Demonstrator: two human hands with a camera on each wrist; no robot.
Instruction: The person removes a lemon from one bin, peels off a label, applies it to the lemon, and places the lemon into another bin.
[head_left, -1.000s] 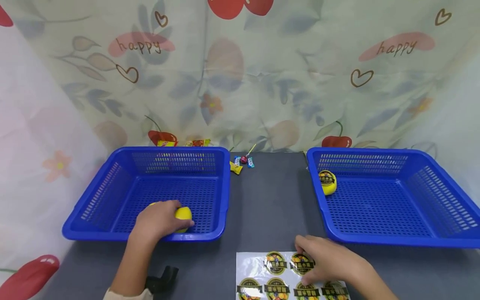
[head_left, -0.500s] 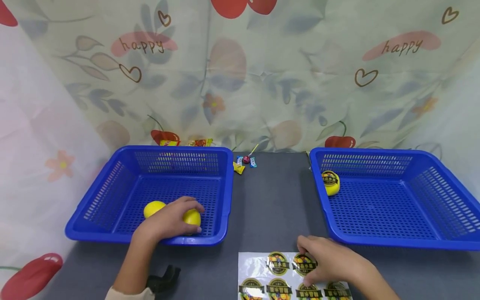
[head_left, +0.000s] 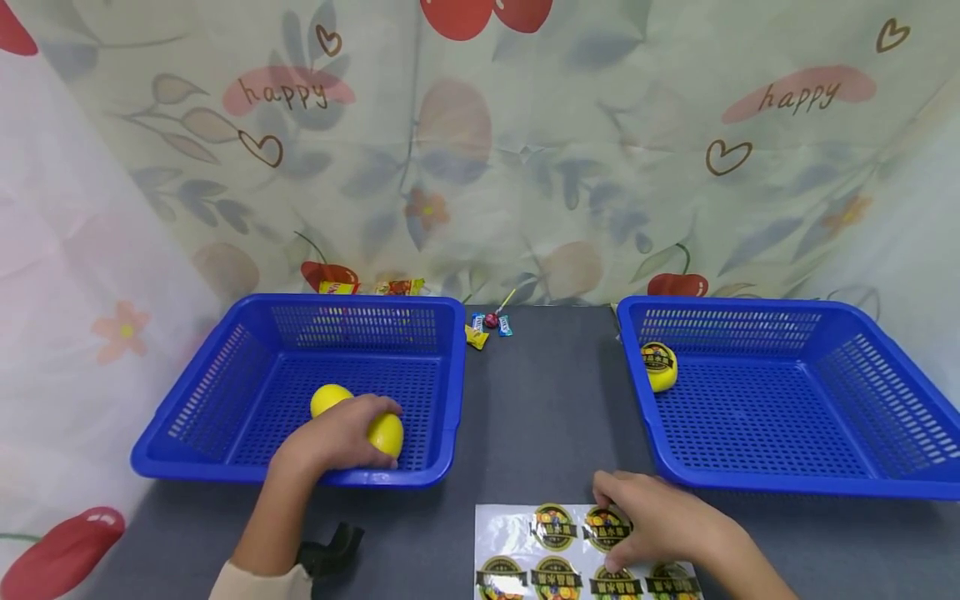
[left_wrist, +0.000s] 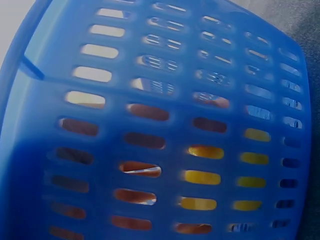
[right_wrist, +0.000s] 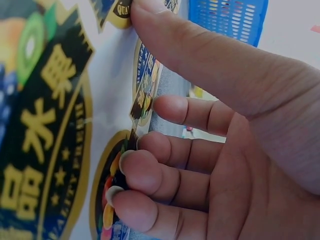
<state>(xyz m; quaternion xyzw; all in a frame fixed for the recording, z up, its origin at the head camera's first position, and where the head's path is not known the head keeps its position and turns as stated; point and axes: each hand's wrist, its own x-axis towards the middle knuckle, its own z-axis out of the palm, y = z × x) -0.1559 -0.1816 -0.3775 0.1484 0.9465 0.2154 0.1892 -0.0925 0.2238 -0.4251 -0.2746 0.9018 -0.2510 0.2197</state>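
In the head view my left hand [head_left: 341,433] curls round a yellow lemon [head_left: 386,436] near the front wall of the left blue basket [head_left: 442,450]. A second lemon [head_left: 328,398] lies just behind that hand, partly covered by it. The left wrist view looks through the slots of the basket wall [left_wrist: 165,120], with bits of lemon [left_wrist: 202,177] showing behind. My right hand [head_left: 660,521] rests its fingertips on a sheet of round fruit stickers [head_left: 510,525]. In the right wrist view its fingers [right_wrist: 145,172] are slightly bent and touch the sheet [right_wrist: 107,65].
A right blue basket [head_left: 757,479] holds a lemon [head_left: 660,367] bearing a sticker, against its left wall. Small wrapped candies [head_left: 476,337] and a lollipop [head_left: 492,320] lie between the baskets at the back. A black object [head_left: 330,550] lies beside my left forearm.
My left hand has shifted slightly right with the lemon in its grip. The second lemon has come into view and moved back and right. My right hand stays on the sticker sheet.
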